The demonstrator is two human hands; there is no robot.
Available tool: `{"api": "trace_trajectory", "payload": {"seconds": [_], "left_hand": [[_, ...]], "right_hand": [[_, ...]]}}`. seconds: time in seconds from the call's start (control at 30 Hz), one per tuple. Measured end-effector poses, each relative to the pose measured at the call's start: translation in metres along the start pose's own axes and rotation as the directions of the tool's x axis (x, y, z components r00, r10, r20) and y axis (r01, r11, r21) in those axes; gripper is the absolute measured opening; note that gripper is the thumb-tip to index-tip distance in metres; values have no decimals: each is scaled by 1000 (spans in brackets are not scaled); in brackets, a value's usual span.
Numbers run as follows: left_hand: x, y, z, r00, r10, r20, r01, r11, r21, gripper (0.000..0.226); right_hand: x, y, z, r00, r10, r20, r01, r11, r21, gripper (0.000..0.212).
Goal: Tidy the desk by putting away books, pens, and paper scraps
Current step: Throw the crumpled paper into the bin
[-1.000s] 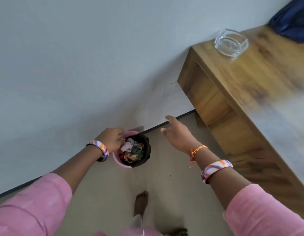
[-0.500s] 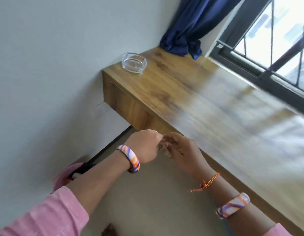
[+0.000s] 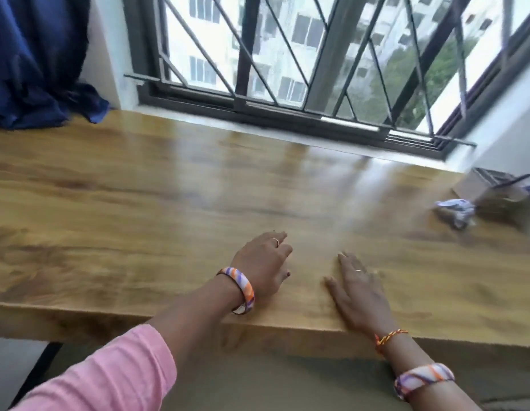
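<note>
Resting both over the desk point(image 3: 139, 203) | left hand point(image 3: 262, 264) fingers loosely bent, right hand point(image 3: 358, 289) fingers straight, both holding nothing | crumpled paper scrap point(image 3: 455, 210) far right of my hands, beside cardboard box point(image 3: 480, 185) | I judge it light, soft; pinch anywhere.

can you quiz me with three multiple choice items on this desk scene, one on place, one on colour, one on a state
1. Where is the crumpled paper?
A. far right of the desk
B. under the curtain
C. between the hands

2. What colour is the curtain?
A. pink
B. dark blue
C. white

3. What are the hands doing?
A. gripping a book
B. pinching a pen
C. holding nothing, over the desk

Answers:
1 A, it lies beside the box.
2 B, blue cloth bunches at the desk corner.
3 C, left hand and right hand show bare fingers, nothing in them.
</note>
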State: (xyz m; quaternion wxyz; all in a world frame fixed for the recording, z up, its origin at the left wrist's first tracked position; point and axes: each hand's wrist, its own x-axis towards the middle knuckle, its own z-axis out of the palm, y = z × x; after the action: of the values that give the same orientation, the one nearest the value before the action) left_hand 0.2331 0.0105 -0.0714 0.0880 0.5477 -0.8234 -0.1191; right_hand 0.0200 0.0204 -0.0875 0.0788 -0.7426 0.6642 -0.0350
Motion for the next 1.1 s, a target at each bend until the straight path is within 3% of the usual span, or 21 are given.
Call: {"api": "trace_trajectory", "payload": {"seconds": [0.1,0.23,0.33,0.4,0.47,0.53,0.67,0.73,0.9,1.1], "left_hand": [[69,34,30,997,6,82,-14,995,98,54],[151,68,54,996,-49,74,41,992,117,58],[206,82,60,993,-92,70,81,987,137,60],[232,85,60,991,-123,59,113,983,145,61],[251,86,64,988,-147,38,141,980,142,62],[258,83,69,987,-159,11,156,980,127,64],[260,78,74,987,-159,-24,161,981,108,65],[261,78,74,987,-159,-31,161,981,110,64],[263,77,75,987,-160,-28,162,982,97,64],[265,79,74,987,-160,-31,162,983,88,65]], "right_hand": [[18,64,-3,998,23,53,-23,1000,5,68],[58,125,-8,997,79,11,-79,996,-29,70],[90,161,-11,977,166,-134,-165,986,17,76],[108,179,-17,896,277,-347,-284,958,32,82],[126,200,-26,792,398,-464,-413,908,73,88],[146,219,-34,740,495,-455,-489,861,140,93],[175,247,-40,708,610,-357,-516,791,329,100],[182,256,-44,713,622,-322,-511,777,368,96],[184,261,-45,773,570,-279,-502,818,281,61],[167,267,-60,847,460,-267,-373,872,318,50]]}}
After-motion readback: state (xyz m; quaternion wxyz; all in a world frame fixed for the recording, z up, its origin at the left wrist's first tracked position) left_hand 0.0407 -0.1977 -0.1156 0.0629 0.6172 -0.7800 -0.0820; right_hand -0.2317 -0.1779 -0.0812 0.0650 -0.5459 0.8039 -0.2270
